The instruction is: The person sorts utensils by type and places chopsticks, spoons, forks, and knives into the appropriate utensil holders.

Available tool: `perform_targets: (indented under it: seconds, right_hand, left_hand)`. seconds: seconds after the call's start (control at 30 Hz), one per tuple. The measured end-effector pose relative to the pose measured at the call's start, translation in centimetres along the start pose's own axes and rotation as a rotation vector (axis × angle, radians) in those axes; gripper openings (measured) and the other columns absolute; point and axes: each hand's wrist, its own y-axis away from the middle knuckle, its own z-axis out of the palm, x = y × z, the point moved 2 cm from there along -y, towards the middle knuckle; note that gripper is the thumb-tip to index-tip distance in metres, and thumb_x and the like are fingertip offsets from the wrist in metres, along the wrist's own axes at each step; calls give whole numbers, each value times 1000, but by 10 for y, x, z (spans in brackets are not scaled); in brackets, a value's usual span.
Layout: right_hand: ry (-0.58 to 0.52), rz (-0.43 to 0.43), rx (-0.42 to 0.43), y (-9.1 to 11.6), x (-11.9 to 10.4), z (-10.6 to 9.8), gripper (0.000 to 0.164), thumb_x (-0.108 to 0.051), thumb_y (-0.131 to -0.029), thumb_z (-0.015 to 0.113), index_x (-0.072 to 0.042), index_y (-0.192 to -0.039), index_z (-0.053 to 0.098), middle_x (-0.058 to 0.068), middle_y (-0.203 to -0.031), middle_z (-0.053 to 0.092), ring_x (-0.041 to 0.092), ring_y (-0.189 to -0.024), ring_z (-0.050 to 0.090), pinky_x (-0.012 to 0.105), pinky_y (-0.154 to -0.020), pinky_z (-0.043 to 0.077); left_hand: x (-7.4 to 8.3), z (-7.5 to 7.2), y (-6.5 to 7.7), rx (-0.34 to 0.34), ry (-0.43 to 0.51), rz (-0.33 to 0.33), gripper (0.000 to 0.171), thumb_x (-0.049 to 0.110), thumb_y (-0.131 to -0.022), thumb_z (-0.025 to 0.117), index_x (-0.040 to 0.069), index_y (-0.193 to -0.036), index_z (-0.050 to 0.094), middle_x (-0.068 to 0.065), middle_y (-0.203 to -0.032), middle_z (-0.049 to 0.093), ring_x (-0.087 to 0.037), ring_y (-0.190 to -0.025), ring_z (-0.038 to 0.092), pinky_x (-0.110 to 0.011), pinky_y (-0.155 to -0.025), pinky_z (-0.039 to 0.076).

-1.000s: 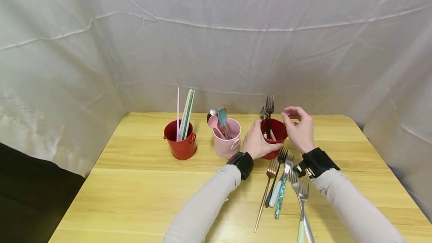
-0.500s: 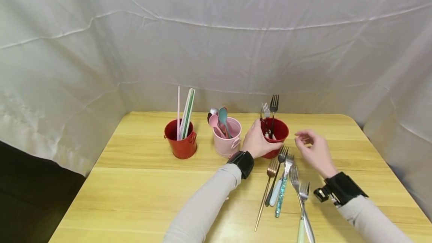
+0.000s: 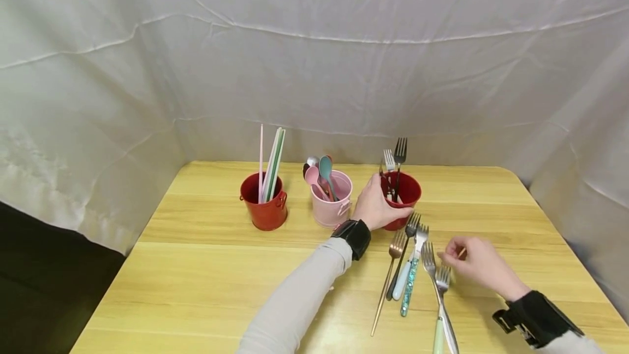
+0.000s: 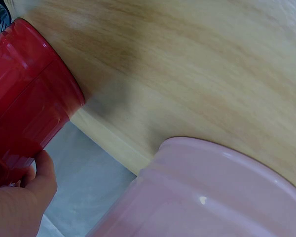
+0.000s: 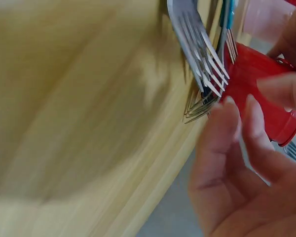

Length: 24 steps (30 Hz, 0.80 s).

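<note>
My left hand (image 3: 377, 205) grips the right-hand red bucket (image 3: 411, 190) at its rim, fingers on the far left side and thumb across the front. In the left wrist view its thumb and fingers wrap the bucket's edge. Inside stand several forks, among them a dark fork (image 3: 400, 153) and a silver fork (image 3: 389, 160), tines up. My right hand (image 3: 484, 264) hovers with nothing in its loosely bent fingers, just right of a silver fork (image 3: 429, 260) and a green-handled fork (image 3: 443, 282) on the table. In the right wrist view, thumb and fingertips are apart beside the fork tines (image 5: 207, 64).
More forks lie in front of the bucket: a copper fork (image 3: 395, 250), a black fork (image 3: 411, 227) and a turquoise-handled fork (image 3: 410, 283), beside a light blue handle (image 3: 401, 282). A pink bucket (image 3: 328, 213) holds spoons; another red bucket (image 3: 267, 217) holds chopstick-like sticks. A cloth hangs behind.
My right hand has moved from beside the right red bucket's rim down and right toward the loose forks. The forks in that bucket have shifted slightly. My left hand keeps its place.
</note>
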Motion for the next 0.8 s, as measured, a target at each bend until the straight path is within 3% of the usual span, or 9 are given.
perform_targets:
  seconds: [0.23,0.33,0.43,0.57,0.8]
  right_hand:
    - [38,62,-251,24,1,13,41,-50,-78,70,-20,-58,51,-14,-51,42,1,-45,36,17,-43,29]
    - [-4,98,-336,31,2,17,47,-55,-76,69,-20,-52,48,-16,-46,34,1,-43,29,16,-42,22]
    - [-52,127,-399,35,3,22,48,-55,-76,70,-19,-51,50,-15,-45,36,2,-42,29,16,-41,21]
    - [-95,150,-432,36,3,29,47,-54,-75,71,-16,-53,54,-13,-44,43,3,-40,37,17,-40,25]
    - [-98,137,-390,34,3,35,48,-52,-79,68,-17,-51,54,-13,-42,43,0,-37,38,17,-38,25]
  left_hand:
    - [-2,4,-1,10,14,2,84,46,-63,83,22,-130,37,5,-120,53,-15,-107,55,-32,-85,53]
    - [-2,4,-2,14,21,9,84,46,-63,83,23,-129,38,5,-120,54,-15,-107,55,-33,-84,53]
    - [-2,4,-2,13,21,11,83,46,-63,83,23,-130,38,5,-121,54,-16,-107,55,-33,-84,53]
    - [-3,3,-1,9,16,-2,84,46,-63,83,22,-130,38,5,-121,54,-15,-107,55,-33,-85,53]
    - [0,-1,0,-5,7,-10,85,46,-64,82,22,-131,37,4,-121,53,-15,-108,55,-33,-87,52]
